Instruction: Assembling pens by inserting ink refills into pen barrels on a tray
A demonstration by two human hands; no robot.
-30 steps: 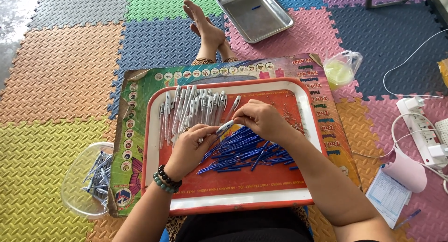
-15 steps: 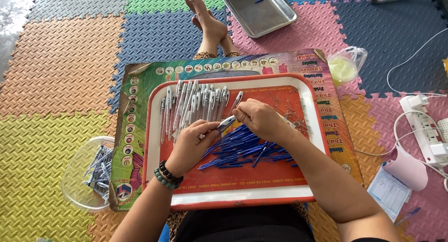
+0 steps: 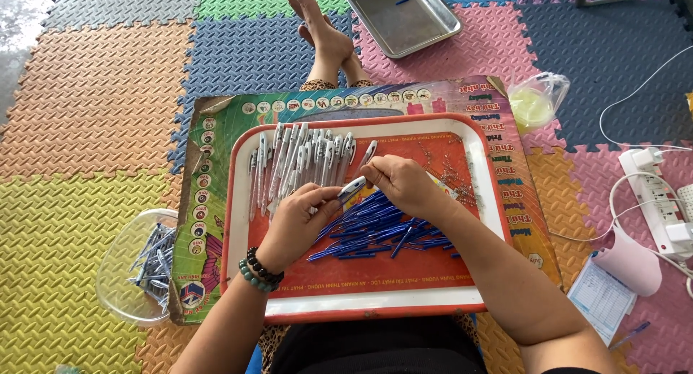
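Over the middle of the red tray [image 3: 375, 302], both hands meet on a single white pen barrel [image 3: 352, 188]: the left hand [image 3: 296, 226] has its thumb and fingers pinched around the lower end, and the right hand [image 3: 404, 186] has its fingertips pressed together at the upper end, so the barrel lies slanted between them, just above the heap of blue refills [image 3: 375, 233]. Compared with the views from a second and half a second ago, the hands sit in nearly the same spot and the barrel has hardly shifted; the camera has only tipped a little, so the work on this one pen looks to be mid-way, not finished. At ten to eleven o'clock from the hands, a row of white pens [image 3: 299, 164] lies side by side on the tray, touching one another, with one more lying apart at twelve o'clock. At nine o'clock, off the tray and beside the printed cardboard sheet [image 3: 216, 128], a clear plastic bowl [image 3: 119, 273] holds a tangle of small grey-blue parts. At one o'clock, well apart, a metal tray [image 3: 401, 16] rests on the foam mat, and a small plastic bag [image 3: 534, 103] sits at two o'clock. Bare feet [image 3: 321, 35] stretch out at twelve o'clock.
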